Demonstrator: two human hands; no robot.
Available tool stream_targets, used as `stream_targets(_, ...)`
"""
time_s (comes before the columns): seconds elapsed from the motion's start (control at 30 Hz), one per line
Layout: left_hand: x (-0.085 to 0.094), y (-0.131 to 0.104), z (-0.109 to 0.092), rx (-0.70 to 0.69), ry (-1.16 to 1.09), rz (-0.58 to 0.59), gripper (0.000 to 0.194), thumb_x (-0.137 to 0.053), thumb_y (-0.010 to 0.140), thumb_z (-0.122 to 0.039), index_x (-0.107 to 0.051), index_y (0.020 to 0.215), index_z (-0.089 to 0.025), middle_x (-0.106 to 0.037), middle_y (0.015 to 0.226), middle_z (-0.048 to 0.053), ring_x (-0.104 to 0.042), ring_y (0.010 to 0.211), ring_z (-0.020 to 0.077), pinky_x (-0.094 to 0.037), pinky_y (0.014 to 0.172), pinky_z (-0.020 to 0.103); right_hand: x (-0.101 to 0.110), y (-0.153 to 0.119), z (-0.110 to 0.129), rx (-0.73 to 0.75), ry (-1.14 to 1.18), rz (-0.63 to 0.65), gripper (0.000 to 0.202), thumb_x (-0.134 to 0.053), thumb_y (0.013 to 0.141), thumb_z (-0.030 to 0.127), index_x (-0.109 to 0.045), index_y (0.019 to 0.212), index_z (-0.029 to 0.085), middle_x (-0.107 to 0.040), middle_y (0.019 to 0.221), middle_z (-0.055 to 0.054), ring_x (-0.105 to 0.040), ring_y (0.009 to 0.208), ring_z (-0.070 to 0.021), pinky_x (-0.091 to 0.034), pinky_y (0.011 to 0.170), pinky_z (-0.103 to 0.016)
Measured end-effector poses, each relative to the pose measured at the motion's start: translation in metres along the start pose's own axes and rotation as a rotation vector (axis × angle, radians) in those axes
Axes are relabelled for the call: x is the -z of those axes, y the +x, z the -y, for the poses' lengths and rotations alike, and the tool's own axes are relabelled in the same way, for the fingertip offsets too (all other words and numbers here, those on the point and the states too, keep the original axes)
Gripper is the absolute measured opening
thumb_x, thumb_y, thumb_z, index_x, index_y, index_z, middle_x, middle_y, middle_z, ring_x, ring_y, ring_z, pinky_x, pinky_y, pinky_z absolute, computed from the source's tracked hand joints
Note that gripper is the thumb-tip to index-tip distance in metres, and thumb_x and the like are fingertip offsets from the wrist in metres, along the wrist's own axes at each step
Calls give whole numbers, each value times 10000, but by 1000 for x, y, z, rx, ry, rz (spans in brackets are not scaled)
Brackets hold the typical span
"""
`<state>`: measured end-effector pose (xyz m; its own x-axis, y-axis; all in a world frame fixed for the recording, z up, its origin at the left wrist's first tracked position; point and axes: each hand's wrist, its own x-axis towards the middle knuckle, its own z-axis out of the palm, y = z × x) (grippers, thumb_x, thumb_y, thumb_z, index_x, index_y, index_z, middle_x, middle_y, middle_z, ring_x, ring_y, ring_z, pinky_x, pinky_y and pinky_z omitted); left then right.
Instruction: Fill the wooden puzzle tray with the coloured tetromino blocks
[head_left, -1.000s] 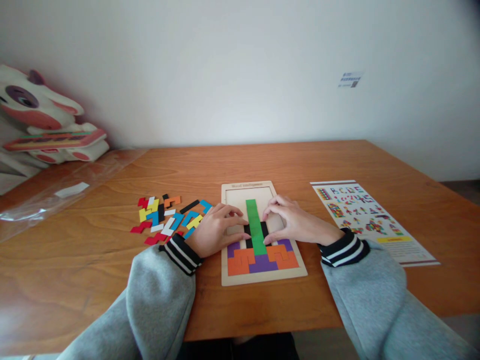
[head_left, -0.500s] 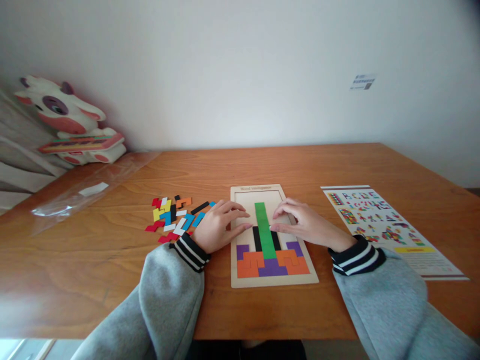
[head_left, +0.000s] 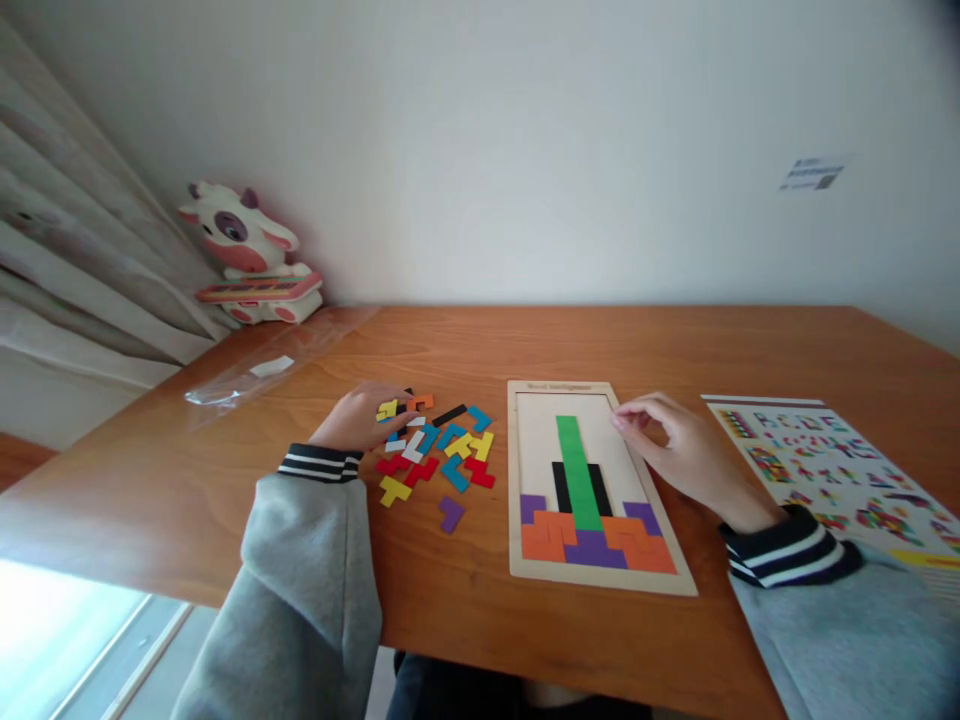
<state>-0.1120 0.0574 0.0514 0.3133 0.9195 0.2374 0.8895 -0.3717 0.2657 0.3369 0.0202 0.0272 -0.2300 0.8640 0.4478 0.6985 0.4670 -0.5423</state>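
Over the left side of a pile of coloured puzzle pieces point(head_left: 451, 436) is my left hand point(head_left: 360, 415). Its thumb and fingers are apart, and it partly covers yellow and black pieces. My right hand point(head_left: 671, 440) hovers at the right rim of a wooden puzzle board point(head_left: 562, 387), thumb and forefinger tips together with nothing visible between them. Inside the board, a tall green strip point(head_left: 576, 470) stands between two black pieces point(head_left: 561, 488). Orange pieces point(head_left: 546, 536) and purple pieces point(head_left: 596, 549) fill the bottom. A loose purple piece point(head_left: 451, 514) lies left of the board.
A printed pattern sheet point(head_left: 825, 450) lies right of the board on the wooden table point(head_left: 450, 610). At the back left stands a cow-shaped toy keyboard point(head_left: 259, 260), with a clear plastic bag point(head_left: 247, 375) in front of it. A curtain point(head_left: 82, 230) hangs at the left.
My left hand has left the board and moved left onto the pile. My right hand has drawn back to the board's right rim. The view has turned left.
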Motion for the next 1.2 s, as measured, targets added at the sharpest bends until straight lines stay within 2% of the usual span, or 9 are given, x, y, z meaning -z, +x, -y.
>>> stream_targets(0.13,6,-7,13,-66,-55,66,576,-597,811,-699,-720,1167,-264,-721,1243,60,-652,1170,276,-462,1076,402,-2,3,2,-3,-6,5,213,-561,954,390,-666,983,207,-691,944,-68,-662,834,-200,-537,769,-337)
stream_targets(0.27,8,-11,31,-96,-102,97,582,-654,771,-689,-727,1167,-267,-720,1245,71,-652,1170,285,-473,1069,417,-19,24,31,102,-59,238,182,-584,957,355,-681,1012,210,-710,988,-66,-664,853,-201,-529,783,-348)
stream_targets(0.4,6,-12,42,-89,-139,134,517,-683,779,-630,-732,1158,-282,-733,1217,63,-678,1123,286,-506,1023,420,-58,64,84,302,-189,411,168,-593,969,327,-719,982,217,-719,991,-61,-662,945,-223,-491,880,-378)
stream_targets(0.53,0,-11,40,-82,-153,113,530,-708,770,-615,-728,1177,-277,-740,1200,66,-678,1114,288,-512,1012,412,-102,103,120,271,-194,532,166,-663,928,282,-741,1041,187,-717,1072,-99,-665,987,-244,-480,863,-363)
stream_targets(0.63,-5,-8,34,-91,-146,90,497,-715,776,-600,-741,1145,-267,-753,1152,67,-686,1071,283,-520,986,404,-124,123,125,266,-180,582,180,-732,869,249,-756,1029,171,-725,1051,-116,-670,998,-262,-481,836,-352)
stream_targets(0.73,-6,-4,29,-116,-156,88,466,-742,764,-575,-746,1117,-271,-764,1097,51,-700,1006,261,-531,946,374,-134,134,121,257,-157,627,146,-768,829,241,-776,966,191,-740,1005,-100,-682,958,-248,-483,800,-322)
stream_targets(1.0,-4,-6,25,-123,-221,53,479,-776,742,-509,-724,1125,-228,-768,1078,61,-719,973,254,-549,910,368,-147,141,118,124,-64,644,59,-775,809,231,-764,858,199,-763,895,-65,-701,825,-203,-488,707,-279)
stream_targets(1.13,-1,-8,23,-147,-296,-31,464,-753,785,-484,-702,1152,-204,-743,1160,81,-700,1070,254,-544,973,385,-152,136,122,72,28,611,87,-764,802,164,-730,880,182,-755,800,-30,-690,717,-157,-493,665,-254)
stream_targets(1.2,1,-7,18,-166,-329,-79,452,-749,803,-465,-693,1166,-201,-728,1194,90,-688,1105,248,-544,992,389,-147,134,124,67,72,564,128,-747,806,132,-713,921,176,-751,826,-29,-688,740,-147,-505,700,-256)
